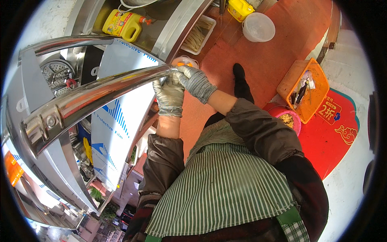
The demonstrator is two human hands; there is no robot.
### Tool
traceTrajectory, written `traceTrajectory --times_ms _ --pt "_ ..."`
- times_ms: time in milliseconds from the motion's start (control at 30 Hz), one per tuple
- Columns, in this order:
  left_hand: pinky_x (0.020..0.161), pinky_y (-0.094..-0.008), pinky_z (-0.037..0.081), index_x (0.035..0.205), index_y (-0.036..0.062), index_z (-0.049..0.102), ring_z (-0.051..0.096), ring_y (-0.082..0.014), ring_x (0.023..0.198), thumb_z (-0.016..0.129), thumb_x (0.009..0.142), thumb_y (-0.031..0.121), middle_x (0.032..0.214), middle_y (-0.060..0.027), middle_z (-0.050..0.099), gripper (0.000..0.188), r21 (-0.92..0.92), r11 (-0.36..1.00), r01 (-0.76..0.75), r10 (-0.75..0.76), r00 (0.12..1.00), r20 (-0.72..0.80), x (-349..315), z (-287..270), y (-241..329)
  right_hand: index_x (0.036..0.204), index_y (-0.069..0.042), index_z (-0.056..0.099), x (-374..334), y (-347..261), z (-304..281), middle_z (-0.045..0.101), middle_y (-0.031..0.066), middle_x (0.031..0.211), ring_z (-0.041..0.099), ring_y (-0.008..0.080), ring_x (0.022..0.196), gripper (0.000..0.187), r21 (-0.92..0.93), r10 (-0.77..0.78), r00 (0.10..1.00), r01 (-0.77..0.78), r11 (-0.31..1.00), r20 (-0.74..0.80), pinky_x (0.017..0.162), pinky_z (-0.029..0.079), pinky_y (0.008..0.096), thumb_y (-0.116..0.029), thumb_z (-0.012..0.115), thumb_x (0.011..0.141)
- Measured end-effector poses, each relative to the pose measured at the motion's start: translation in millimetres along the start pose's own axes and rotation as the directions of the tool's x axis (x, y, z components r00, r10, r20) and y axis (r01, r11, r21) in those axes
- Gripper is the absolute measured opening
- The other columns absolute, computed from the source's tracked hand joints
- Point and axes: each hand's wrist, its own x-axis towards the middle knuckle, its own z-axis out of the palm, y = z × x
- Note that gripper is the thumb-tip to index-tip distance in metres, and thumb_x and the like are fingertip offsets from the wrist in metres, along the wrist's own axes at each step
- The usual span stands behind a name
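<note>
A shiny steel tube [133, 80] slants up from the lower left and ends at my hands. My left hand [170, 97], in a grey glove, is closed at the tube's end, its fingertips partly hidden by the metal. From the right, my right hand [197, 84], gloved alike, meets the same end with curled fingers pressed together. What its fingertips pinch there, if anything, cannot be made out. Below the tube is a flat panel [113, 125] covered in white and blue protective film.
A yellow jug [123, 25] stands in the steel sink at the upper left. White tray [198, 36], clear tub [258, 27] and yellow bottle [240, 9] sit on the reddish floor. An orange basket [314, 90], pink bucket [296, 121] and red board [322, 149] lie to the right.
</note>
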Motion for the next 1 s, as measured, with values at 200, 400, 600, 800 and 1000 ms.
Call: traceTrajectory --times_ms 200,400,600,800,1000 --pt "0.095 -0.0384 0.044 0.109 0.001 0.055 0.057 -0.0229 0.101 0.067 0.08 0.039 0.107 -0.0112 0.059 0.05 0.021 0.998 -0.066 0.067 0.993 -0.092 3.8 -2.9 -5.1 0.102 -0.002 0.06 -1.2 -7.6 7.0 0.064 0.0192 0.086 0.062 0.0338 0.082 0.024 -0.035 0.016 0.996 -0.019 0.999 -0.086 0.072 0.048 0.0413 -0.019 0.05 0.089" --pt "0.096 -0.0392 0.043 0.107 0.0045 0.057 0.056 -0.0238 0.102 0.063 0.081 0.042 0.106 -0.01 0.06 0.046 0.105 0.991 -0.083 0.09 0.994 -0.055 5.5 -2.8 -5.8 0.102 -0.005 0.06 14.8 0.8 32.0 0.063 0.0137 0.088 0.061 0.0274 0.081 0.021 -0.203 0.289 0.957 -0.283 0.937 -0.001 0.068 0.047 0.0374 -0.018 0.05 0.089" --pt "0.094 -0.0392 0.043 0.105 0.0079 0.06 0.056 -0.0213 0.102 0.061 0.083 0.044 0.104 -0.0075 0.062 0.043 0.109 0.992 -0.057 0.054 0.998 0.036 5.8 -6.5 -4.5 0.107 0.001 0.059 19.4 34.8 46.7 0.063 0.0077 0.096 0.058 0.0204 0.095 0.03 -0.795 -0.076 0.973 0.221 0.565 0.216 0.074 0.043 0.0284 -0.016 0.055 0.082" --pt "0.095 -0.0407 0.041 0.106 0.0111 0.06 0.054 -0.0206 0.105 0.059 0.083 0.042 0.106 -0.004 0.062 0.038 0.173 0.98 -0.1 0.093 0.994 0.049 3.7 -6.9 -5.8 0.101 -0.006 0.062 40.2 43.8 49.7 0.06 0.0076 0.075 0.057 0.0176 0.065 0.02 -0.413 -0.355 0.927 0.278 0.867 -0.12 0.058 0.047 0.0323 -0.017 0.051 0.088" --pt "0.092 -0.0382 0.045 0.101 0.0059 0.062 0.058 -0.0234 0.097 0.059 0.083 0.039 0.1 -0.0079 0.064 0.038 0.069 0.996 -0.051 0.046 0.997 0.065 7.6 -8.8 -5.4 0.075 -0.006 0.058 60.8 7.3 25.5 0.05 0.0069 0.053 0.048 0.017 0.044 0.022 0.172 0.563 0.774 -0.621 0.765 0.289 0.042 0.039 0.0338 -0.018 0.048 0.09"
